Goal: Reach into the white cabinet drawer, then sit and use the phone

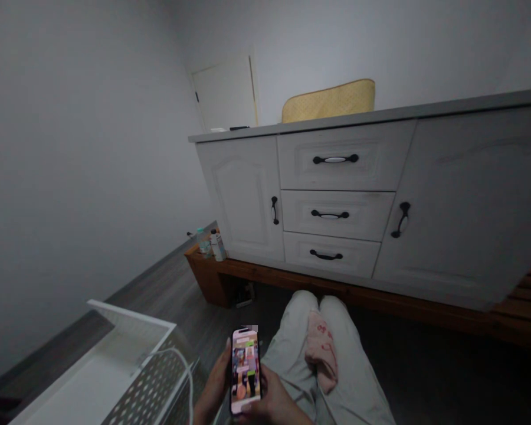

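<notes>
A smartphone with a lit screen of small pictures and green patches is held upright between both hands, low in the head view. My left hand wraps round its left edge. Along the right side and lower end lies my right hand, with its thumb over the bottom of the screen. The fingers behind the phone are hidden. A pink cloth with red markings rests on the light trousers covering my legs, to the right of the hands.
A white cabinet with drawers stands ahead on a brown wooden base. Two bottles sit at its left end. At lower left are a white perforated rack and a white cable. A yellow woven object tops the cabinet.
</notes>
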The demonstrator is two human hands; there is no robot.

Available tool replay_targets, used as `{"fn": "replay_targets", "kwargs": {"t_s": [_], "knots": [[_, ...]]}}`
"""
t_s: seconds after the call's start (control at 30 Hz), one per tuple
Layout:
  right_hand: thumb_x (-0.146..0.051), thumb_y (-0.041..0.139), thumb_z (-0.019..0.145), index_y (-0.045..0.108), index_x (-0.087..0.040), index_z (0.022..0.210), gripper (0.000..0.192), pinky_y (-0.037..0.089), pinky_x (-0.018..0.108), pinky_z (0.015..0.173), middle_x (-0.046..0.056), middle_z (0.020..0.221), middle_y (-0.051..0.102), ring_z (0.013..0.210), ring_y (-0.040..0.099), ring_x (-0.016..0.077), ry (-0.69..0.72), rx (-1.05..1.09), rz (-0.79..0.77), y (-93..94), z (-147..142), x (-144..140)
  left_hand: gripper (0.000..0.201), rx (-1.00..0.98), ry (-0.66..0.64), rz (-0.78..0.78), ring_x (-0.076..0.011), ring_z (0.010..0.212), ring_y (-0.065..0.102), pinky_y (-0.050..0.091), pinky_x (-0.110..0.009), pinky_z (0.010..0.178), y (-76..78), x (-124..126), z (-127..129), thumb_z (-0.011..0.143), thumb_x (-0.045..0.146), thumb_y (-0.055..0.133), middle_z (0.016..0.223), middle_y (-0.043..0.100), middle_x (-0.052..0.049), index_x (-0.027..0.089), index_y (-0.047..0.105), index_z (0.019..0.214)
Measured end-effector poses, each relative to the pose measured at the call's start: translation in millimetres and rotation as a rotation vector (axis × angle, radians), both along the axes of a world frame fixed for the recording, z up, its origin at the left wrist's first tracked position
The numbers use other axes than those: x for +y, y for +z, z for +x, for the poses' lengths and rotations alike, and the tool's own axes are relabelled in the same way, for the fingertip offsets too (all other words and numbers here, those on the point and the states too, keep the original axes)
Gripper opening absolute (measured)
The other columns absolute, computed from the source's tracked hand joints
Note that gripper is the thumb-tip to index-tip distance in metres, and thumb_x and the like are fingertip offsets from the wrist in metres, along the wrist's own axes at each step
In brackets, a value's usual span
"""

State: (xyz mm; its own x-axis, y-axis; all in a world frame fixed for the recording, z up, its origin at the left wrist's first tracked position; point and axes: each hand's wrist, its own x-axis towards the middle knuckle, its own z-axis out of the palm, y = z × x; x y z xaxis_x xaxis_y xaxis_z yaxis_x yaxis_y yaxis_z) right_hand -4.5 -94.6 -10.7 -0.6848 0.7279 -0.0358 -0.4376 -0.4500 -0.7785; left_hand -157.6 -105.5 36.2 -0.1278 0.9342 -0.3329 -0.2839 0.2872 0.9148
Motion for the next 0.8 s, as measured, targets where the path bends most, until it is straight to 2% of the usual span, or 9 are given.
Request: {"fn": "replay_targets", "kwargs": {"t_s": [0.13,0.3,0.47,0.67,0.8], "knots": [[-0.027,0.093,0.036,0.061,-0.014,0.116,0.087,0.052,0.036,0.072,0.013,0.104,0.072,0.082,0.068,0.0225,0.013,-0.004,-0.019,-8.5,-0.9,0.6,0.061,-0.008,0.015,-0.003,-0.0278,0.093,0.070,0.052,-0.041,0.091,-1.0,0.3,0.2,0.079,0.069,0.055,0.095,0.079,-0.009,0.016,0.073,0.104],[-0.027,0.092,0.038,0.061,-0.014,0.117,0.086,0.053,0.037,0.073,0.013,0.104,0.073,0.083,0.068,0.0226,0.002,-0.011,0.011,-13.2,-1.1,1.5,0.062,-0.017,0.039,-0.009,-0.0266,0.089,0.070,0.053,-0.041,0.087,-6.2,1.8,-1.0,0.076,0.069,0.058,0.095,0.078,-0.009,0.015,0.072,0.103],[-0.025,0.091,0.040,0.062,-0.015,0.116,0.082,0.052,0.037,0.079,0.011,0.105,0.073,0.087,0.068,0.0216,0.004,-0.033,-0.002,-4.5,2.5,1.9,0.065,0.011,0.071,-0.001,-0.0287,0.089,0.070,0.053,-0.042,0.089,-7.0,2.0,-2.2,0.070,0.070,0.064,0.091,0.079,-0.010,0.014,0.073,0.102],[-0.023,0.092,0.037,0.063,-0.013,0.114,0.083,0.054,0.039,0.074,0.014,0.103,0.073,0.084,0.069,0.0234,0.044,-0.050,-0.099,6.2,6.8,0.7,0.057,0.021,0.054,0.014,-0.0255,0.085,0.069,0.053,-0.039,0.087,-6.1,-0.1,-1.4,0.076,0.065,0.061,0.090,0.079,-0.008,0.014,0.074,0.098],[-0.023,0.092,0.041,0.061,-0.015,0.117,0.083,0.056,0.038,0.074,0.013,0.108,0.071,0.088,0.069,0.0227,0.095,-0.012,-0.114,14.2,10.5,-0.3,0.060,-0.024,0.059,0.017,-0.0269,0.086,0.070,0.053,-0.040,0.088,-4.3,-0.5,2.0,0.073,0.067,0.064,0.088,0.079,-0.009,0.014,0.074,0.098]]}}
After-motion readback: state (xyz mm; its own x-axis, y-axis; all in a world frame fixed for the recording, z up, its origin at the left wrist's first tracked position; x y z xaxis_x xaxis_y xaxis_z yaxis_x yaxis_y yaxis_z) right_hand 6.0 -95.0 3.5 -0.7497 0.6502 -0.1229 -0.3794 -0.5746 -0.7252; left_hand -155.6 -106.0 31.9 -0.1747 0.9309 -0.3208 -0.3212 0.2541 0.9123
